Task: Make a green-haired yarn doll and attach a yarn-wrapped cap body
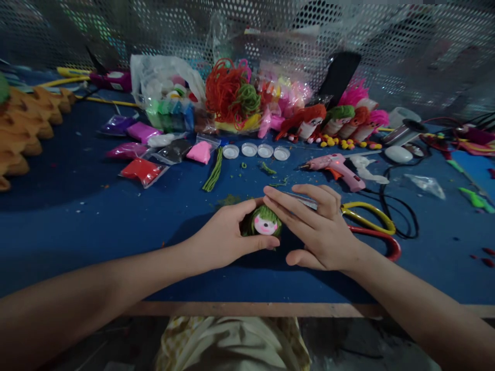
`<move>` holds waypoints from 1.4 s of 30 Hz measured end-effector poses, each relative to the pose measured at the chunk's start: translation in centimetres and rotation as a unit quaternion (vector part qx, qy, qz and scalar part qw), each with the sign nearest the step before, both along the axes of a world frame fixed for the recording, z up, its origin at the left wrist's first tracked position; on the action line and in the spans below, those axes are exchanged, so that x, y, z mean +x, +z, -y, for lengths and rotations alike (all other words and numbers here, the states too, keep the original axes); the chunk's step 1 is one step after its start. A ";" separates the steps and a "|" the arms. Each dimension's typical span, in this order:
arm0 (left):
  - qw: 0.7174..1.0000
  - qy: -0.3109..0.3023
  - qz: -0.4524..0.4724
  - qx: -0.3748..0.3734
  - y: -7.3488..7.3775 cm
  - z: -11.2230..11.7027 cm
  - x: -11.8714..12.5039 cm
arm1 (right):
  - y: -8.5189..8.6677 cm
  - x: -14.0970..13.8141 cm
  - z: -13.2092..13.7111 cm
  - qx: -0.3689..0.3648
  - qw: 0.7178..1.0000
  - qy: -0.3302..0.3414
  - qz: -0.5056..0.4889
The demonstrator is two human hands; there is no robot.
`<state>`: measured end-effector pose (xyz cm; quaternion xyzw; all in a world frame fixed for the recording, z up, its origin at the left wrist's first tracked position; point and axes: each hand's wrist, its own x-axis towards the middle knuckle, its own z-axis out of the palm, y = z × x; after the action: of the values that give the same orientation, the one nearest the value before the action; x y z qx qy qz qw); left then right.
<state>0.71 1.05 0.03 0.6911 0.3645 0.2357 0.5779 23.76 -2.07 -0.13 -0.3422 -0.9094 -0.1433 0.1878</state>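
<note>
A small doll head [265, 221] with green yarn hair, a pale face, pink cheeks and a dark nose is held just above the blue table. My left hand [228, 232] grips it from the left, thumb below the face and fingers behind. My right hand [315, 226] is open, its extended fingertips touching or nearly touching the hair at the upper right; its thumb is apart. Under and beside that hand lie scissors [371, 219] with one yellow and one red handle loop, their blades partly hidden. Cut green yarn scraps [267, 168] lie beyond the head.
A pink glue gun [336, 167] with a black cord lies right. Several white caps [249, 150], a green yarn bundle [214, 172] and bagged clay [144, 171] sit ahead. Finished dolls [340, 121] and orange yarn [226, 95] line the back; an orange egg tray [27, 123] stands left.
</note>
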 end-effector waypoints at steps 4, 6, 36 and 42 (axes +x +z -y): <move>1.000 -0.002 0.001 -0.018 -0.1 -0.1 0.0 | 0.2 0.6 -0.4 -0.031 0.999 0.028 -0.019; 0.998 -0.028 -0.003 -0.048 -0.1 -0.1 0.0 | 0.2 0.8 -0.7 -0.059 0.997 0.045 -0.035; 0.996 -0.060 -0.012 0.062 0.3 -1.0 -0.5 | 0.1 0.9 -2.1 -0.218 0.913 0.095 -0.332; 0.996 -0.070 -0.021 0.055 0.4 -1.3 -0.5 | -0.1 1.0 -2.3 -0.233 0.903 0.100 -0.346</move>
<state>0.23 2.34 0.41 0.7507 0.3138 0.1998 0.5459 24.75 0.21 -0.23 -0.3113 -0.8242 0.2200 0.4187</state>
